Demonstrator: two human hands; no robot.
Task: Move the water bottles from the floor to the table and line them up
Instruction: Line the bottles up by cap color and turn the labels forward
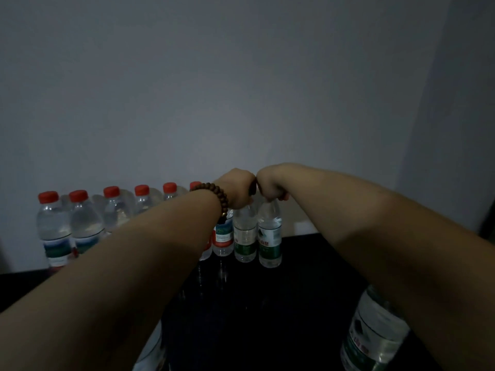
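Left green-labelled bottle (pixel 245 236) and right green-labelled bottle (pixel 270 236) are standing together on the black table (pixel 267 303).
Both are holding clear water; left hand (pixel 237 190) and right hand (pixel 270 187) are each clamping one top from above, beside the red-capped bottles (pixel 53 226).

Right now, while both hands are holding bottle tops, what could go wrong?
The left hand grips the left green bottle and the right hand grips the right green bottle, both by their tops. They stand close beside the red-capped row, so a bump might topple the neighbours. The right forearm passes over a near bottle; pulling back could knock it over.
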